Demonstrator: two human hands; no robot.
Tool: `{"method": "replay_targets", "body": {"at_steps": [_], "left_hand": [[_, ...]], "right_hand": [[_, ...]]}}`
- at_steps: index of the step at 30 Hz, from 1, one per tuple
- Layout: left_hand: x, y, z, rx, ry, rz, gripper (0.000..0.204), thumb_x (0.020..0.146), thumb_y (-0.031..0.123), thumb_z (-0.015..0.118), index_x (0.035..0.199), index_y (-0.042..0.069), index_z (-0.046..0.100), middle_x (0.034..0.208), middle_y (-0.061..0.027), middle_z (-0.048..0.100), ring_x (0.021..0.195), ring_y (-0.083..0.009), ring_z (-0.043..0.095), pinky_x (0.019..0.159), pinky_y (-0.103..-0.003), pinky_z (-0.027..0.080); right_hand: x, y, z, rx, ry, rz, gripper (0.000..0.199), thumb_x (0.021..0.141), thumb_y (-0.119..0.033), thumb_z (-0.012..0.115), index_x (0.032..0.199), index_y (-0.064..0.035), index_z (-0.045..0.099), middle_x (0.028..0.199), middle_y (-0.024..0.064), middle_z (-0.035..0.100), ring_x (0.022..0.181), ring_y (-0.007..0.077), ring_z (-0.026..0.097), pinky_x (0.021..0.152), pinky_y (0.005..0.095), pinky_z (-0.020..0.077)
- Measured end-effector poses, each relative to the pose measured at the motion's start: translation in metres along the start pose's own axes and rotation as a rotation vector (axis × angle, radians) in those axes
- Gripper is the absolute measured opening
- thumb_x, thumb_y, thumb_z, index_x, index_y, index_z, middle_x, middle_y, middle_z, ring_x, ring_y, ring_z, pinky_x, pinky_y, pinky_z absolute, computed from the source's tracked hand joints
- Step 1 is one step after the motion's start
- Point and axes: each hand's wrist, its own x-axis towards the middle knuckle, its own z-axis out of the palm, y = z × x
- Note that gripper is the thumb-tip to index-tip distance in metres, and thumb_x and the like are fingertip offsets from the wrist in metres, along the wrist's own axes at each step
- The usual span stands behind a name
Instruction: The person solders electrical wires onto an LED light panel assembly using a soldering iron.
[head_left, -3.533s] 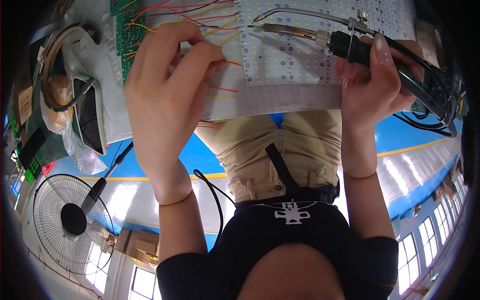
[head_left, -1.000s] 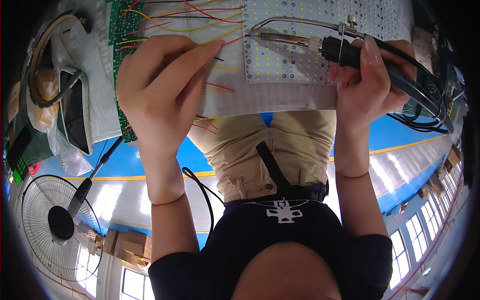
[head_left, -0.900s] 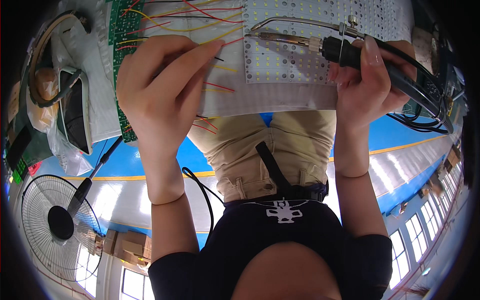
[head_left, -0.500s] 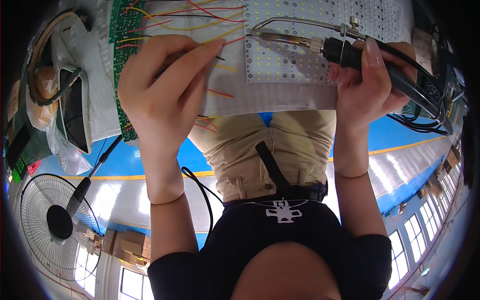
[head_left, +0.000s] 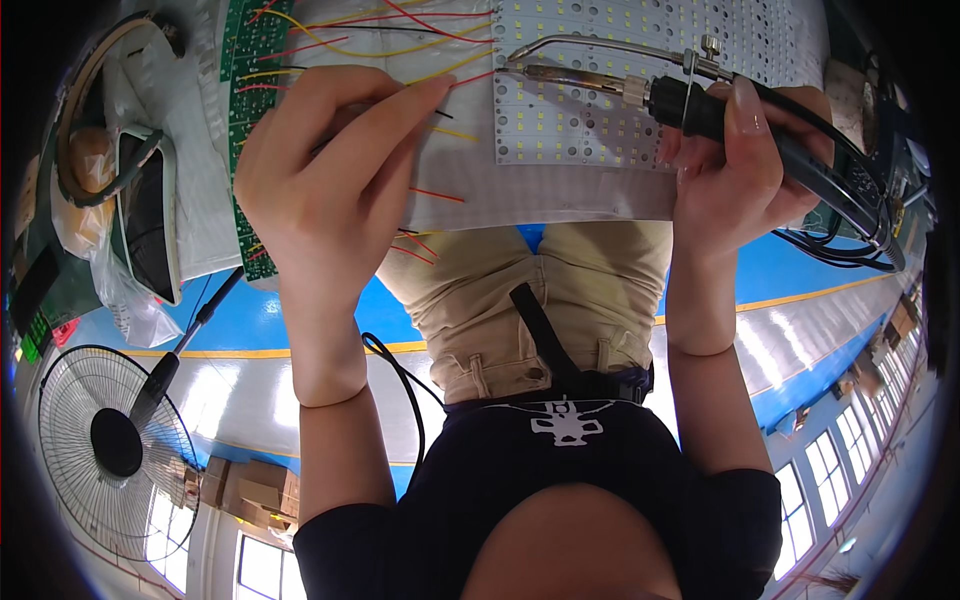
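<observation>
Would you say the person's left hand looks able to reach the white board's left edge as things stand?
Probably yes: the left hand is close, with only thin wires before the white board, though it pinches a red wire and the soldering iron has its tip at that edge.

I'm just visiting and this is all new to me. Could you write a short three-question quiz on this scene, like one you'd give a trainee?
1. Fill in the blank: the left hand pinches a thin ____ wire.

2. Multiple choice: the right hand holds a black-handled soldering iron. Where is its tip?
A) Over the green board
B) At the left edge of the white board
C) Over the person's trousers

3. True or false: the fan shows on the left side of the picture.

Key:
1. Red
2. B
3. True
</observation>
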Motion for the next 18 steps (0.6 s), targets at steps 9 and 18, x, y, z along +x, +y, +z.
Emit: {"method": "replay_targets", "body": {"at_steps": [9,18], "left_hand": [[-0.001,-0.001,0.002,0.001,-0.002,0.003,0.030,0.068,-0.010,0.074,0.094,0.005,0.076,0.083,-0.0048,0.061,0.063,-0.0100,0.057,0.054,-0.021,0.042],[0.000,-0.001,0.000,-0.008,0.001,0.000,0.029,0.068,-0.010,0.074,0.093,0.005,0.076,0.083,-0.0049,0.061,0.062,-0.0096,0.056,0.054,-0.021,0.042]], "right_hand": [[0.001,0.011,-0.009,-0.034,-0.034,-0.090,0.014,0.082,0.005,0.056,0.077,-0.0014,0.044,0.051,0.0107,0.047,0.032,0.0152,0.043,0.033,0.0304,0.0429],[0.001,0.011,-0.012,-0.149,-0.080,-0.165,0.015,0.081,0.003,0.058,0.078,-0.0010,0.044,0.055,0.0127,0.051,0.033,0.0175,0.048,0.032,0.0291,0.0430]]}}
